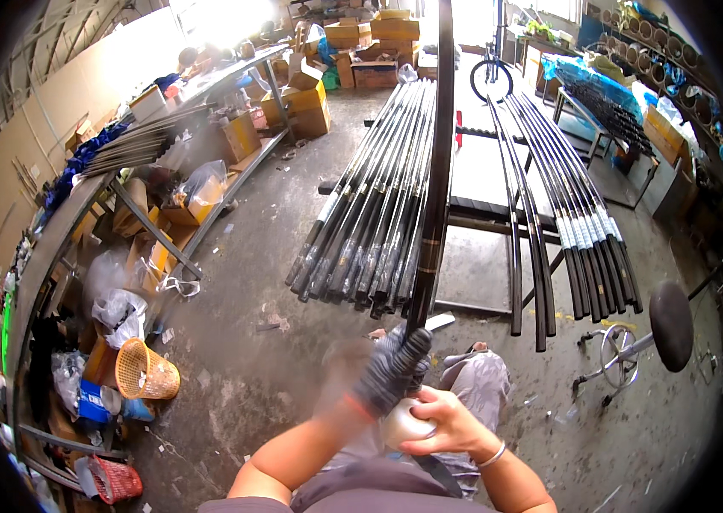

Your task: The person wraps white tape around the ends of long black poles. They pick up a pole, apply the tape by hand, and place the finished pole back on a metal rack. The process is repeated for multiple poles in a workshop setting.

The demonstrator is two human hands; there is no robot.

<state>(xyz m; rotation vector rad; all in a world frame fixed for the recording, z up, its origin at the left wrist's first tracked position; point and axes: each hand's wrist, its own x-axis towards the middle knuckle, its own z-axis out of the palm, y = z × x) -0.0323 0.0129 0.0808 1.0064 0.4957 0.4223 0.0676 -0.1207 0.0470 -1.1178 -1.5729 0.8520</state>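
Left hand (pixel 391 369): gloved, our fingers wrap the dark pole (pixel 438 171), which reaches away from us.
Right hand (pixel 451 423): bare, our fingers clasp a pale roll (pixel 402 426), near the left.
Surface (pixel 479 208): poles (pixel 378 205) fan out ahead in two groups.
Room: littered floor (pixel 241 316), yellow basket (pixel 132 368) left, stool (pixel 672 327) right.

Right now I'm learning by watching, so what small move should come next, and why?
Probably ease the pale roll against the black pole with the bare right hand: the gloved left hand grips the pole, and the roll sits in the right hand's fingers just below that glove. Whether roll and pole already touch is hard to tell.
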